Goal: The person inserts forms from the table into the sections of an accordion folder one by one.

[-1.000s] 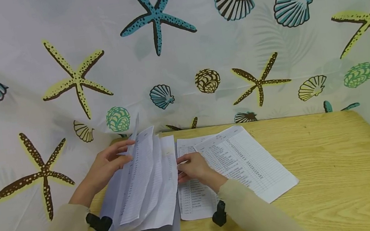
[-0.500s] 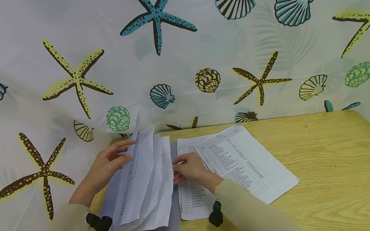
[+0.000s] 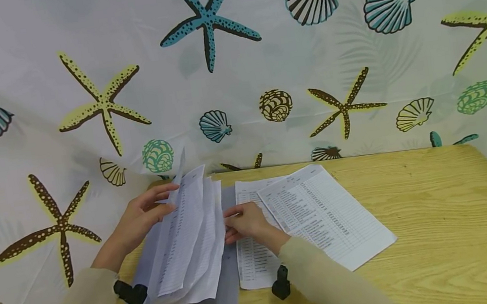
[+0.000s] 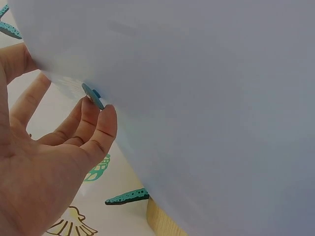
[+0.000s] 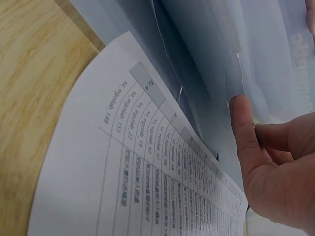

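Note:
A bluish translucent plastic folder (image 3: pixel 230 290) lies at the left of the table, its cover raised. My left hand (image 3: pixel 135 225) pinches the edge of that cover; in the left wrist view its fingertips are at a blue snap button (image 4: pixel 92 96). Several printed sheets (image 3: pixel 186 231) stand fanned and curved inside the folder. At their right edge my right hand (image 3: pixel 250 223) pinches the paper between thumb and fingers, over the folder's right side. The right wrist view shows the hand (image 5: pixel 280 182) with its index fingertip at the paper's edge.
Right of the folder lies a printed sheet (image 3: pixel 252 264), partly covered by a tilted printed sheet (image 3: pixel 330 212). The wooden table (image 3: pixel 447 228) reaches back to a white cloth (image 3: pixel 234 81) patterned with starfish and shells.
My right hand has moved a little left, and the right edges of the sheets have shifted left with it, baring more of the folder's right side. The left hand stays put.

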### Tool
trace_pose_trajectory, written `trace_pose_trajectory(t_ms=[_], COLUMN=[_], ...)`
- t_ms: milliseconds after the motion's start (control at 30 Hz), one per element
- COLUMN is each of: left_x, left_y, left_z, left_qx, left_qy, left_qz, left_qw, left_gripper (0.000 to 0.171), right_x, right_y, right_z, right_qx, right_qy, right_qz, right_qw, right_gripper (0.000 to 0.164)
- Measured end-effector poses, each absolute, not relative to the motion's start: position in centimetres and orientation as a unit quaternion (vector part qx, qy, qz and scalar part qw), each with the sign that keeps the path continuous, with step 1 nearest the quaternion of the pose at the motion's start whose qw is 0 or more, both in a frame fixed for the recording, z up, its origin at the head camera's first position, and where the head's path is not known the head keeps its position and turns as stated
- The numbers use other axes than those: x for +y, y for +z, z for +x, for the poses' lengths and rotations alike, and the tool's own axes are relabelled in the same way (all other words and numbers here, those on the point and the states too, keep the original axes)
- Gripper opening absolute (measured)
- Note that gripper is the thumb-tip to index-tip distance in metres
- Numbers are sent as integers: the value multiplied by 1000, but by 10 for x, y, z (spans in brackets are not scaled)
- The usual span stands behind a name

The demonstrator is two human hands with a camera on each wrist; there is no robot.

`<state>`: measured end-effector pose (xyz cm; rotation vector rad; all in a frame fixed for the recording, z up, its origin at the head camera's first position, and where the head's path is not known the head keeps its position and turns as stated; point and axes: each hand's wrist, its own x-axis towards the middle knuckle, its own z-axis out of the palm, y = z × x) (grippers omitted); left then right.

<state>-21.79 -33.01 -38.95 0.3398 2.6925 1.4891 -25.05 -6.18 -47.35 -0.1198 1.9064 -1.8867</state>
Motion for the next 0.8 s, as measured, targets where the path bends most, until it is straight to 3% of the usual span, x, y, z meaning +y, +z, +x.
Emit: trace_pose_trajectory(t_ms=[800], left_x=[-332], left_y=[-387], left_z=[-216], left_qx=[868], left_qy=[485], left_qz=[102], left_qw=[26], left_gripper=[49], right_x=[-68], right_y=[-471], right_z=[-246], right_qx=[691], right_qy=[-685], right_qz=[-54], right_qw=[225], right_gripper=[23])
